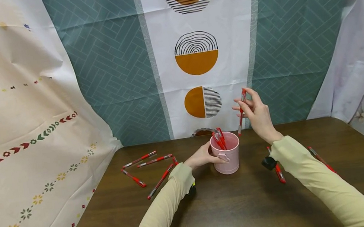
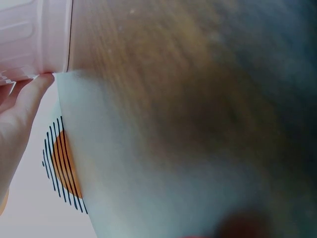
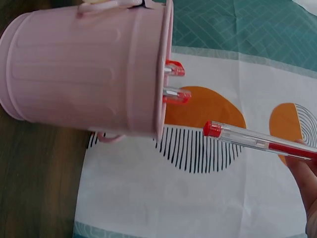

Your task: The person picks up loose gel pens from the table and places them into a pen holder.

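A small pink bucket [image 1: 227, 163] stands upright near the back edge of the table, with several red pens [image 1: 219, 140] leaning inside it. My left hand [image 1: 203, 156] holds the bucket by its left side, near a small handle. Up and to the right of the rim, my right hand [image 1: 259, 115] pinches a clear-barrelled red pen [image 1: 241, 116] near its upper end. That pen hangs steeply, its lower tip beside the rim and apart from it. In the right wrist view the held pen [image 3: 247, 136] points toward the bucket's mouth [image 3: 165, 119].
Left of the bucket, several red pens lie scattered, among them one pen [image 1: 160, 181] close to my left sleeve. Two more lie on the right, one pen [image 1: 279, 173] under my right forearm and another pen [image 1: 322, 160] beyond it. A patterned curtain [image 1: 112, 61] hangs behind the table.
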A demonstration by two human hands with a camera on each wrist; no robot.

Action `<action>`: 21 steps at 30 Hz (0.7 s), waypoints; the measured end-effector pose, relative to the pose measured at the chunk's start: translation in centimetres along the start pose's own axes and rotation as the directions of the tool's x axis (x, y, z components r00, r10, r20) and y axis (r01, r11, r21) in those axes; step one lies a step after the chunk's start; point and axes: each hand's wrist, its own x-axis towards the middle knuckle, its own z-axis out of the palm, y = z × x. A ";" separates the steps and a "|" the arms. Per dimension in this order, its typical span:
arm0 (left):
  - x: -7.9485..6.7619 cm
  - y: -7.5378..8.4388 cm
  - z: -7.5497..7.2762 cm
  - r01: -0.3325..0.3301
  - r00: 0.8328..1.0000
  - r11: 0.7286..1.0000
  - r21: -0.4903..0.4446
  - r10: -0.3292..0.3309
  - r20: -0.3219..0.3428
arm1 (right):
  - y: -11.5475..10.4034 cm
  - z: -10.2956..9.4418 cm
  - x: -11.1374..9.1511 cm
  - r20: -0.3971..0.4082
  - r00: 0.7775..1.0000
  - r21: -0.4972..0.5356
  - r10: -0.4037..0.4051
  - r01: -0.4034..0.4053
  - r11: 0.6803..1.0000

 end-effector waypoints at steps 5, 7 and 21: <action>0.1 -0.1 0.0 -0.002 1.000 1.000 0.006 0.002 -0.006 | 0.3 1.0 -0.1 0.025 1.000 0.012 0.015 -0.015 1.000; 0.2 -0.2 0.0 -0.007 1.000 1.000 0.005 0.007 -0.001 | 0.5 1.4 -0.3 0.034 0.999 0.019 0.030 -0.030 0.999; 0.3 -0.2 0.0 -0.020 1.000 1.000 -0.005 0.020 0.006 | 6.1 3.8 -1.5 0.131 0.988 -0.014 0.082 -0.081 0.997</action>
